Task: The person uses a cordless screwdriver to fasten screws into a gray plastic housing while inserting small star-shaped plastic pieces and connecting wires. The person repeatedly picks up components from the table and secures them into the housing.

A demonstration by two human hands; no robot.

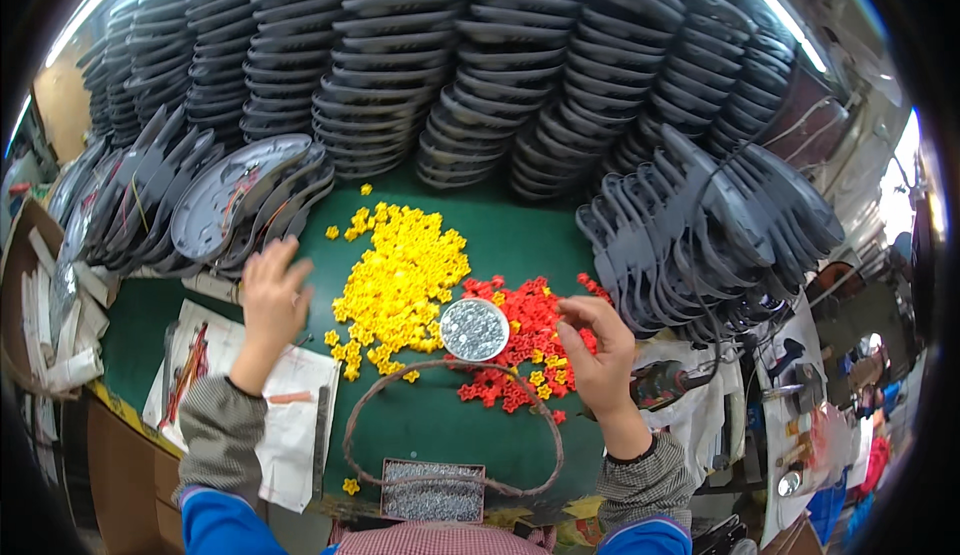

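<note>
Across our green bench (540, 227), yellow pieces (400, 265) lie left of the white bowl (443, 333), red pieces (530, 310) right. Our left hand (271, 300) is spread; whether our right hand (605, 350), fingers curled, pinches anything we cannot tell. We should skirt the bowl gently.

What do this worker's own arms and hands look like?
Both the left hand and right hand are bare, with no gloves. Each forearm wears a finely checked, greyish sleeve cover, gathered at a dark wrist edge. Below the covers, bright blue sleeves show. No cables are visible on either arm.
</note>
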